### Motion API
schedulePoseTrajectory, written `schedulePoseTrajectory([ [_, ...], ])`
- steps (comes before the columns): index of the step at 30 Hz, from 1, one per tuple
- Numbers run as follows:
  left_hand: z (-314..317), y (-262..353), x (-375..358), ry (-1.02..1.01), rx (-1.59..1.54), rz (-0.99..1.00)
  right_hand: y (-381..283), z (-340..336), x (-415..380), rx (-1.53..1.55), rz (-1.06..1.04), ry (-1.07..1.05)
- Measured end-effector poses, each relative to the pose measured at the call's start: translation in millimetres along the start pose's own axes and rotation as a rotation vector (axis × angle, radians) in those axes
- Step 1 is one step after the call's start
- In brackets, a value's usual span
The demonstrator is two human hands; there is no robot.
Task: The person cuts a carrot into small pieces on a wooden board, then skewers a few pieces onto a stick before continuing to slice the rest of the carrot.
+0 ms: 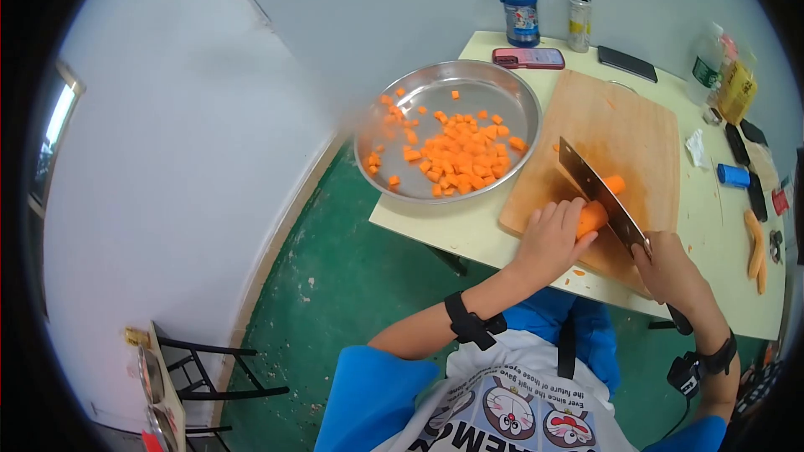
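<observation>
My left hand (553, 236) is closed around a thick carrot (592, 218) lying on the wooden cutting board (641, 130). In my right hand (667, 268) is the dark handle of a cleaver (605, 199), its broad blade standing across the board beside the carrot's end. On the far side of the blade lies another carrot piece (615, 184). Wet orange stains and small scraps mark the wood around it. Left of the board, a round steel tray (508, 92) holds many diced carrot cubes (465, 151).
Along the table's back are a blue flask (522, 12), a can (579, 23), a pink-cased phone (528, 59) and a black phone (627, 64). A bottle (706, 63), a blue roll (734, 175) and peeled carrots (755, 249) sit at the right. The tray overhangs the table's left edge.
</observation>
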State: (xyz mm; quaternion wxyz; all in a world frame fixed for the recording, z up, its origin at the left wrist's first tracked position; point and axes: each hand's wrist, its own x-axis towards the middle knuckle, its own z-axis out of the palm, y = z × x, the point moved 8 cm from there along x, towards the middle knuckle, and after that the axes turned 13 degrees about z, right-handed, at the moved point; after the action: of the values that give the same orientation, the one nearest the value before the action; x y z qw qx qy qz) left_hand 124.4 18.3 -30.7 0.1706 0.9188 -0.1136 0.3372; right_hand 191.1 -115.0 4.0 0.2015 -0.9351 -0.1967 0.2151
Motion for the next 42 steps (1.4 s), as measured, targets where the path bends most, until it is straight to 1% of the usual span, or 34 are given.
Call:
schedulePoseTrajectory([
  [2, -1.5, 0.7, 0.1, -0.006, -0.034, 0.004, -5.1, -2.1, -1.7, 0.000, -0.019, 0.017],
  [3, -3.1, -1.0, 0.3, -0.004, -0.032, 0.005, -7.0, -2.8, -4.3, 0.023, 0.034, -0.023],
  [4, -3.8, -7.5, 0.4, -0.007, -0.117, -0.045, -6.3, -3.1, -5.0, 0.047, 0.090, -0.061],
  [5, -3.5, -12.0, -0.2, -0.014, -0.206, -0.091, -4.3, -6.5, -2.1, 0.049, 0.098, -0.057],
  [6, -5.9, -11.6, -0.7, -0.020, -0.216, -0.076, 0.2, -7.4, 2.6, 0.092, 0.108, -0.107],
  [7, -13.9, -17.3, -2.0, 0.025, -0.239, -0.131, 4.7, -8.4, 6.3, 0.140, 0.121, -0.152],
  [8, -20.3, -22.6, -2.8, 0.066, -0.267, -0.182, 9.5, -10.6, 10.9, 0.158, 0.145, -0.134],
  [9, -25.1, -25.4, -3.5, 0.108, -0.184, -0.135, 9.5, -12.3, 16.6, 0.213, 0.103, -0.119],
  [10, -24.8, -26.8, -3.8, 0.098, -0.211, -0.108, 10.7, -16.2, 20.0, 0.264, 0.062, -0.099],
  [11, -25.3, -34.0, -6.9, 0.105, -0.243, -0.169, 15.2, -20.3, 20.9, 0.274, 0.090, -0.075],
  [12, -25.2, -39.6, -9.2, 0.111, -0.272, -0.232, 13.2, -22.6, 20.5, 0.366, 0.083, -0.084],
  [13, -25.0, -37.5, -7.7, 0.101, -0.294, -0.212, 11.0, -25.9, 19.1, 0.460, 0.070, -0.095],
  [15, -27.5, -39.8, -8.8, 0.129, -0.293, -0.274, 11.8, -35.8, 13.3, 0.484, 0.074, -0.059],
  [16, -25.6, -36.8, -5.3, 0.116, -0.307, -0.260, 11.4, -40.2, 9.0, 0.497, 0.056, -0.041],
  [18, -32.6, -27.2, 3.0, 0.192, -0.289, -0.184, 14.8, -46.4, -1.4, 0.525, 0.074, -0.007],
  [20, -29.8, -23.9, 6.5, 0.160, -0.275, -0.166, 17.4, -51.5, -13.6, 0.548, 0.087, 0.025],
  [23, -21.8, -25.5, 6.6, 0.189, -0.351, -0.180, 27.6, -53.1, -30.2, 0.578, 0.107, 0.046],
  [25, -14.9, -25.8, 7.5, 0.100, -0.333, -0.186, 37.1, -53.5, -40.6, 0.597, 0.101, 0.101],
  [26, -15.3, -26.9, 8.2, 0.094, -0.336, -0.182, 41.9, -50.9, -44.6, 0.603, 0.106, 0.104],
  [28, -15.6, -18.2, 13.5, -0.072, -0.051, -0.007, 54.8, -44.2, -51.9, 0.643, 0.176, 0.099],
  [29, -16.0, -21.8, 13.6, -0.078, -0.050, -0.002, 60.1, -41.6, -53.8, 0.650, 0.178, 0.101],
  [31, -8.8, -39.1, 10.5, -0.154, -0.175, -0.131, 70.0, -35.8, -54.8, 0.666, 0.172, 0.092],
  [32, -11.8, -43.1, 15.5, -0.162, -0.172, -0.127, 73.9, -33.4, -55.0, 0.676, 0.174, 0.091],
  [34, -5.4, -65.9, 27.5, -0.303, -0.211, -0.324, 82.5, -27.8, -54.2, 0.740, 0.176, 0.080],
  [35, -5.6, -67.9, 40.9, -0.308, -0.185, -0.278, 87.3, -24.0, -53.4, 0.751, 0.177, 0.077],
  [37, 2.0, -74.4, 62.7, -0.351, -0.139, -0.255, 95.7, -17.2, -50.9, 0.836, 0.162, 0.070],
  [38, 8.8, -77.5, 73.1, -0.387, -0.101, -0.233, 98.3, -14.2, -50.4, 0.850, 0.162, 0.072],
  [40, 30.2, -89.2, 86.6, -0.389, -0.087, -0.178, 104.6, -10.1, -51.6, 0.922, 0.174, 0.098],
  [42, 45.1, -87.4, 101.6, -0.357, -0.053, -0.035, 107.6, -7.4, -55.4, 0.954, 0.182, 0.098],
])
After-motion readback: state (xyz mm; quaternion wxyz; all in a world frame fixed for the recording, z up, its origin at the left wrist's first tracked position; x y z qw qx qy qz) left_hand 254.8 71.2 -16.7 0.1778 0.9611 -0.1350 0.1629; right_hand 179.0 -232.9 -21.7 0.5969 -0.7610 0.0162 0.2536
